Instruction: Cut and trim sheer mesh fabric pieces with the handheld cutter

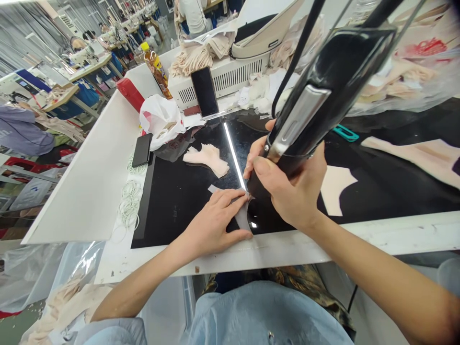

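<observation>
Black, glossy sheeting under both wrists, and right at its near edge, just in front of my body, sits the thin greyish piece! My left hand is laid out flat over it, fingers together, thumb set apart toward me, gripping nothing; that spread looks meant to pin so slight a thing from two sides and stop it sliding on such a slick surface. Over on the other side, my right hand is wrapped firmly around the lower end of a bulky black tool, thumb along its near side. Holding it that low, I'd judge, gives me fine control of the end by my left fingertips; whether it touches the piece, I can't tell, as the tip is hidden. Its cord runs upward, likely so it won't drag across the work.

Out wide, a beige piece lies beyond my left hand and a pale cut piece to the right, both within easy reach. Pale rings line the left margin, off the sheeting, and a phone leans against the vented white box, upright enough to glance at.
</observation>
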A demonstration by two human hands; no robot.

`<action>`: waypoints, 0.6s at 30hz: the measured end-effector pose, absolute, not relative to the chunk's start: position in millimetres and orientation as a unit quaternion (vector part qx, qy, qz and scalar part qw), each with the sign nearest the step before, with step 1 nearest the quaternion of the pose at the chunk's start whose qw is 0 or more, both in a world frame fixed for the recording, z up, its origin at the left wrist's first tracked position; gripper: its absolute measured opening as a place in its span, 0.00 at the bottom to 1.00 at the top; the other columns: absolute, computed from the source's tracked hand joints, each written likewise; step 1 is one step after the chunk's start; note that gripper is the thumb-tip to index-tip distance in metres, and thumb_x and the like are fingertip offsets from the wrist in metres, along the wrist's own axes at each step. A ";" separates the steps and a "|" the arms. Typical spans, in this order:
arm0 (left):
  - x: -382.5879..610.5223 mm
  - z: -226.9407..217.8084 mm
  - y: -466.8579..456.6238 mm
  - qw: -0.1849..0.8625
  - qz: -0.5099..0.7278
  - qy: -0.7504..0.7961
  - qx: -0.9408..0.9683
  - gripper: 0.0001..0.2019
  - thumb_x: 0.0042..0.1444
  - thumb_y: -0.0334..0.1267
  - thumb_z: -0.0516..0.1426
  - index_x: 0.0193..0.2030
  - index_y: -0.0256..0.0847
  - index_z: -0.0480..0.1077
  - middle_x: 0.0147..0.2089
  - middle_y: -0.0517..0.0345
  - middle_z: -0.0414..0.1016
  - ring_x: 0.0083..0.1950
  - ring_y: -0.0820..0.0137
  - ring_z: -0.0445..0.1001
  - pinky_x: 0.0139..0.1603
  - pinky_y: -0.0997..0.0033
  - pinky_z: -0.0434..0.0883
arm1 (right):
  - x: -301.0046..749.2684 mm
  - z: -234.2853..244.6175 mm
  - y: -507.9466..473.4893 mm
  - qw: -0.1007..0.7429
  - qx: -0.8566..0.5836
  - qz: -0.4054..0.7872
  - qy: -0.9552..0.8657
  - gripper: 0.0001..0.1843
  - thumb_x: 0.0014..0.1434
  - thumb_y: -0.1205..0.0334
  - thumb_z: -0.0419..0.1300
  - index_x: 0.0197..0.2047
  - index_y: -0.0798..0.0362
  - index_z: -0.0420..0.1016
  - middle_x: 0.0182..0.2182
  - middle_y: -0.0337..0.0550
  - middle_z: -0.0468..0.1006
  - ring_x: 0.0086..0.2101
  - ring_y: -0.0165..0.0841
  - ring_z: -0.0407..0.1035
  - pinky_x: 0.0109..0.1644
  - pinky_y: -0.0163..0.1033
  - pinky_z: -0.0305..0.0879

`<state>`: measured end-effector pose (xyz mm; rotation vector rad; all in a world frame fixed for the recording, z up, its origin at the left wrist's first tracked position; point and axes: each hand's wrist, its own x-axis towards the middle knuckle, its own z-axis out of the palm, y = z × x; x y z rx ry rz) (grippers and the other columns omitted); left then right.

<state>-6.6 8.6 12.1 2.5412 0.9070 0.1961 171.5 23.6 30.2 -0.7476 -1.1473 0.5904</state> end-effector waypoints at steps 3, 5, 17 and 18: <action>-9.9 11.3 10.1 0.207 0.064 0.329 0.919 0.37 0.61 0.52 0.62 0.72 0.44 0.57 0.72 0.47 0.59 0.73 0.54 0.56 0.73 0.49 0.60 | 167.1 34.5 19.8 0.750 -0.333 0.298 -0.487 0.19 0.54 0.53 0.70 0.46 0.40 0.68 0.31 0.36 0.73 0.27 0.33 0.70 0.32 0.45 0.76; -12.6 10.5 11.7 0.204 0.065 0.330 0.920 0.35 0.62 0.52 0.61 0.72 0.44 0.57 0.73 0.48 0.59 0.74 0.55 0.56 0.73 0.49 0.60 | 163.7 36.2 18.2 0.757 -0.320 0.311 -0.478 0.21 0.53 0.52 0.70 0.47 0.39 0.68 0.31 0.35 0.73 0.27 0.33 0.70 0.34 0.46 0.77; -16.9 10.4 15.5 0.195 0.053 0.325 0.924 0.33 0.62 0.53 0.60 0.70 0.42 0.60 0.75 0.47 0.55 0.76 0.54 0.52 0.76 0.49 0.54 | 156.9 30.6 21.8 0.761 -0.316 0.320 -0.468 0.26 0.50 0.50 0.71 0.50 0.43 0.68 0.33 0.37 0.73 0.32 0.35 0.70 0.38 0.48 0.76; -17.0 10.3 15.7 0.195 0.051 0.324 0.924 0.33 0.62 0.53 0.60 0.70 0.42 0.60 0.75 0.48 0.55 0.76 0.54 0.52 0.77 0.49 0.54 | 157.0 31.1 21.2 0.759 -0.320 0.318 -0.469 0.26 0.50 0.50 0.71 0.50 0.43 0.67 0.32 0.37 0.73 0.32 0.35 0.70 0.38 0.48 0.76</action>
